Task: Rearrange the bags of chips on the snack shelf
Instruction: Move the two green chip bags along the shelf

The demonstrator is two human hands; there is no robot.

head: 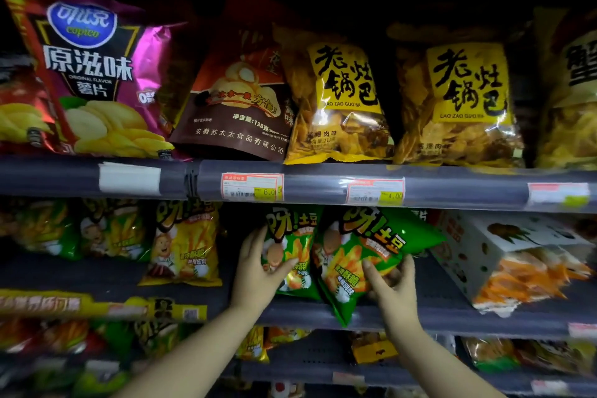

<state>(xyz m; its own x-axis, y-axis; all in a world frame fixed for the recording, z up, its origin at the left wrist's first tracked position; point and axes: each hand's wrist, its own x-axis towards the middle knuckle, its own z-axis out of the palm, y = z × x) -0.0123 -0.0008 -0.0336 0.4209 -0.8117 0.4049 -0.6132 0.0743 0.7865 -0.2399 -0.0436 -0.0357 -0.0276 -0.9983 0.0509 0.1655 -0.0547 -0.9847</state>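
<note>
Left hand (258,271) grips one green bag (287,255), right hand (392,284) the tilted one (361,255); stand both upright on the shelf (452,317).

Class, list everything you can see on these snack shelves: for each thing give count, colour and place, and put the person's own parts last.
Copico chip bag: one, purple and black, upper shelf left.
Brown chip bag: one, brown and red, upper shelf, leaning right of it.
Guoba bags: two, yellow, upper shelf centre and right.
Green chip bags: two being handled, middle shelf centre, the right one tilted.
Yellow chip bag: one, middle shelf, left of the hands.
White snack bag: one, white and orange, middle shelf right.
Price tags: several, white and red, on shelf edges.
Left hand: on the left green bag.
Right hand: on the tilted green bag.
</note>
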